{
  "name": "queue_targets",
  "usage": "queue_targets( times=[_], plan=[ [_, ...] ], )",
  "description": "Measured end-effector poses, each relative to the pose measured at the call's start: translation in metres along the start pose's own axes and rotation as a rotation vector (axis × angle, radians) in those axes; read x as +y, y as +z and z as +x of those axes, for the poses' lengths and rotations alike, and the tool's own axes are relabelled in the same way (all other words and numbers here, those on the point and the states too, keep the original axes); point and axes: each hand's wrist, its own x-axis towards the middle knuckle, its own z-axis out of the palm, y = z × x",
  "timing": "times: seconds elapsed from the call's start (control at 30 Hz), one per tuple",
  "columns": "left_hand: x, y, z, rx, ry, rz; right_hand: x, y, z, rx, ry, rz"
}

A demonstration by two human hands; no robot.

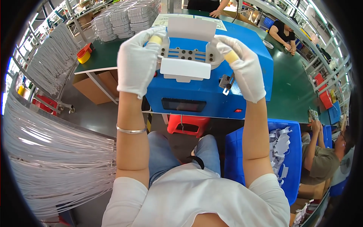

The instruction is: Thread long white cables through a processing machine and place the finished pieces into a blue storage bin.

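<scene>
A blue machine (211, 90) is set at twelve o'clock on the green table (291, 90), with a blue bin (295, 159) of white scraps seen at four o'clock. On the machine's top, a white card (185, 69) is held over a grey fixture (189, 55). Its sides are pressed by the gloved left hand (137, 60) at ten o'clock and the gloved right hand (244, 68) at two o'clock, kept apart.

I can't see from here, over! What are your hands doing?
Left hand and right hand, gloved, pinch white card over grey fixture on blue machine. Nothing blocking.
</scene>
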Motion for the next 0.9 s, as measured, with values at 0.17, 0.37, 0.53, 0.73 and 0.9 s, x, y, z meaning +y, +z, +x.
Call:
queue_targets(
  times=[0.17, 0.37, 0.53, 0.73, 0.9],
  plan=[
    [-0.034, 0.003, -0.01, 0.026, -0.069, -0.223, 0.015, -0.01, 0.006, -0.119, 0.079, 0.115],
    [-0.057, 0.021, -0.07, -0.102, -0.279, -0.446, -0.005, -0.002, 0.031, -0.14, -0.058, -0.011],
    [-0.059, 0.027, -0.059, -0.219, -0.429, -0.579, -0.005, 0.017, 0.043, -0.147, -0.265, -0.337],
    [-0.089, -0.036, -0.051, 0.239, 0.189, 0.107, -0.009, 0.001, -0.003, 0.114, -0.403, -0.663],
    [-0.079, -0.205, -0.041, 1.256, 0.055, 0.489, -0.001, -0.029, -0.045, 0.16, -0.279, -0.304]
  ],
)
